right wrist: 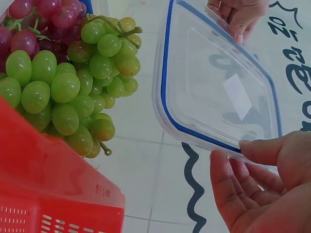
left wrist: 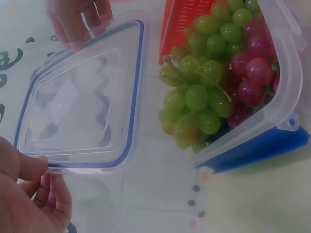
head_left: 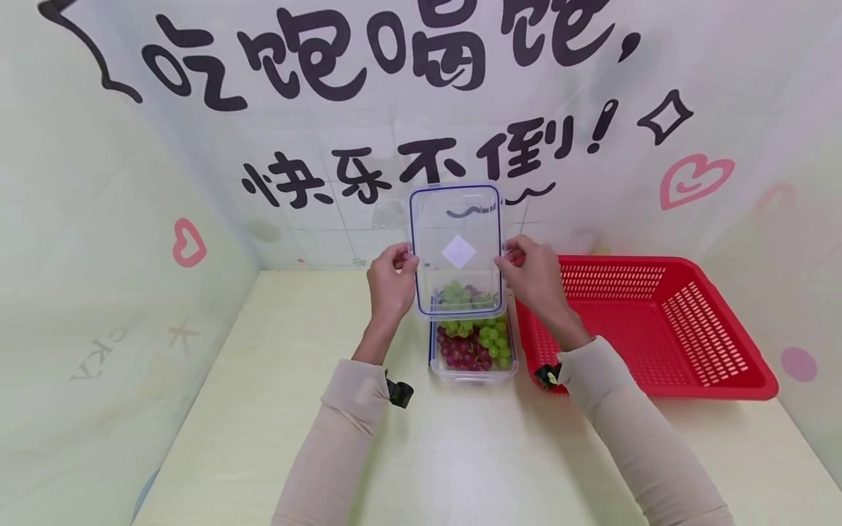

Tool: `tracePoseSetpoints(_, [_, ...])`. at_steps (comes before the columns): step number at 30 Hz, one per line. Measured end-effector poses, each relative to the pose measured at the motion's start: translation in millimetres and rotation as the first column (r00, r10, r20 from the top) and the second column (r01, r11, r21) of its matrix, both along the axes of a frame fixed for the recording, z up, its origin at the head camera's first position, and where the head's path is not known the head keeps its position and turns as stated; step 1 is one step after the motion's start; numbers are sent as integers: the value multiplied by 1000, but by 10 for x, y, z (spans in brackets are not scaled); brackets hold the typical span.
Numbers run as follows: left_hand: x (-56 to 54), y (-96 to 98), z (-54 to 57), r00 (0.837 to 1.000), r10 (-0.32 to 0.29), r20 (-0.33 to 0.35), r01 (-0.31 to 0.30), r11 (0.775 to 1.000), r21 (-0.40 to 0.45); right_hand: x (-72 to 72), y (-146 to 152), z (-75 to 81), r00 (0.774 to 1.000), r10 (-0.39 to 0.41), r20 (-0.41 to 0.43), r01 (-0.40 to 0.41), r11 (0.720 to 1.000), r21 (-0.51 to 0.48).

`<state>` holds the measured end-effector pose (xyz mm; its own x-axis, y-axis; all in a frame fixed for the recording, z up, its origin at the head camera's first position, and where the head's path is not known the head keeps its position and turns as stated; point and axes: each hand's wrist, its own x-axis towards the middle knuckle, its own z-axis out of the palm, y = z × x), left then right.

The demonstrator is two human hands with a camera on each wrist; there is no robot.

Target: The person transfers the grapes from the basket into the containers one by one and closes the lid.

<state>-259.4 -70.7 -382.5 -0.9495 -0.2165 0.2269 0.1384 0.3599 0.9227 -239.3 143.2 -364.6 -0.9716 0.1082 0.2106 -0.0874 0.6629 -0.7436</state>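
Observation:
A clear plastic lid point(head_left: 457, 212) with a blue seal and a white diamond label is held up by its two long edges. My left hand point(head_left: 392, 281) pinches its left edge between thumb and fingers. On the opposite edge my right hand point(head_left: 534, 274) grips it the same way. Just below the lid stands a clear food container point(head_left: 473, 376) filled with red grapes point(head_left: 463, 351) and green grapes point(head_left: 496, 340). In the head view the lid's lower end overlaps the container's far part. Green grapes point(left wrist: 194, 97) bulge above the container's rim in the left wrist view.
A red perforated basket point(head_left: 631, 321) stands right of the container, beneath my right forearm. The pale table point(head_left: 276, 409) runs up to a back wall sheet point(head_left: 316, 241) printed with black characters. A blue side clip point(left wrist: 257, 150) hangs folded down from the container.

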Motion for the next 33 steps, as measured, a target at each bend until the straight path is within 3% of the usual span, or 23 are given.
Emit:
tracePoseSetpoints(7, [4,1,39,999,9,-48,-8,1000,28,23,-1,0,995,-5,-99,3,1000,-20])
tracePoseSetpoints(16, [17,18,50,994,-6,-105,12,999,52,23,22,-32,972,-8,-236,-2,999,-39])
tracePoseSetpoints(33, [-34,46,-106,984,-60,-165,65,998,24,-16,46,-179,982,-25,-188,20,999,-28])
